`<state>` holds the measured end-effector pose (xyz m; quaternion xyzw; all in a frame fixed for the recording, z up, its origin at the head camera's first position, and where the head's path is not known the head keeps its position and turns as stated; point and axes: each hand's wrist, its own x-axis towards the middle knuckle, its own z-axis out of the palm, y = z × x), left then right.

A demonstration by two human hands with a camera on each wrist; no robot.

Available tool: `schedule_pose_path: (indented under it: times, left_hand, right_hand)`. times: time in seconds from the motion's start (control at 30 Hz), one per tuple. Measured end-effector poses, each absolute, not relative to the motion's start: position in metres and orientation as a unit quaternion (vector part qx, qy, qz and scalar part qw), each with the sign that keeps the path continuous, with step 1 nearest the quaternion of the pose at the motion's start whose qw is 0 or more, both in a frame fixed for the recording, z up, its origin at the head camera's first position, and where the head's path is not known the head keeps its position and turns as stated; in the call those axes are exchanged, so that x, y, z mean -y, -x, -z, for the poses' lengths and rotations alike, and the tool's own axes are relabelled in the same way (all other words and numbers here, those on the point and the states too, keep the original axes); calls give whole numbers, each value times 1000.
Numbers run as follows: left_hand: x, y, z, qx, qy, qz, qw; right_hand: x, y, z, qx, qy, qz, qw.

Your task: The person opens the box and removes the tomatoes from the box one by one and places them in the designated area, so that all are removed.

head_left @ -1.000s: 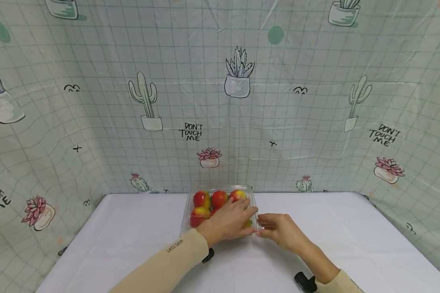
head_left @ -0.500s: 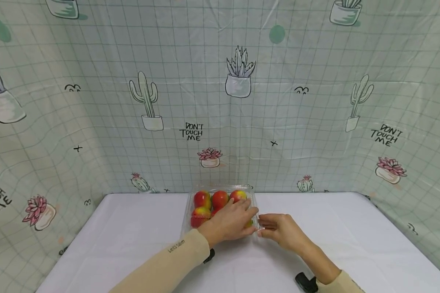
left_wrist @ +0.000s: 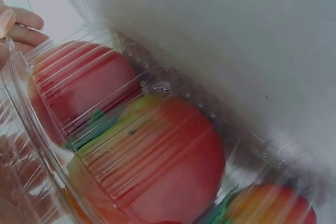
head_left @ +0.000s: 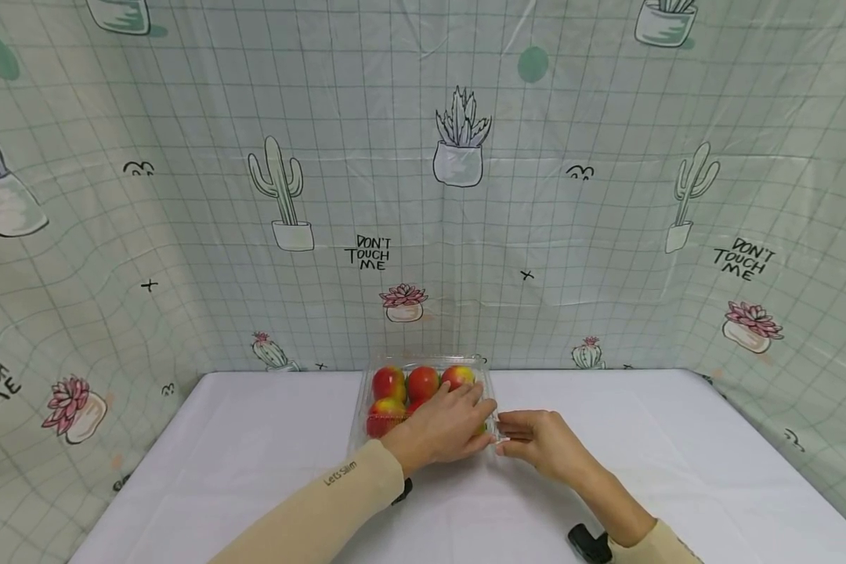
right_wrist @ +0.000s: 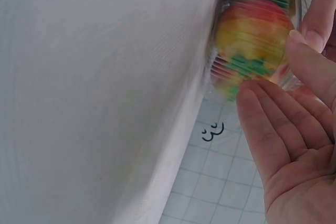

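Note:
A clear plastic clamshell box lies on the table, holding several red-and-yellow fruits that have green leafy tops like tomatoes. My left hand rests across the front right part of the lid, fingers spread and fairly straight, hiding some of the fruits. At the box's right side, my right hand has its thumb and fingertips at the rim near the front corner. In the right wrist view, the thumb of that hand lies on the rim, while its fingertips reach the side wall beside a fruit.
The white table runs out to both sides of the box. A patterned curtain with drawn cacti closes off the back and both sides. A black wrist camera sits at the right wrist.
Both hands and the box stay in nearly the same place. The right fingers shift only very slightly at the rim.

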<state>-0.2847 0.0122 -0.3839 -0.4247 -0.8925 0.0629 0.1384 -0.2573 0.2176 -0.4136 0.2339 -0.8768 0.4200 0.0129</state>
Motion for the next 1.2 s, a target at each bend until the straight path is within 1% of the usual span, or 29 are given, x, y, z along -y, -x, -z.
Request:
schedule_pose_path:
  times: [0.3,0.53,0.9,1.2]
  left_hand:
    - [-12,283,382,891,426,-68,143]
    - [-11,284,382,889,431,-62,145]
    - [-12,283,384,893,426,-48,136]
    - [-10,283,383,896,422,-34,130]
  right_hand:
    - [-215,257,412,879,-235,-414,29]
    - [-210,257,410,883,-212,-416,40]
    - [-209,257,406,896,-201,-393,41]
    - [-209,258,405,904,-192,-382,26]
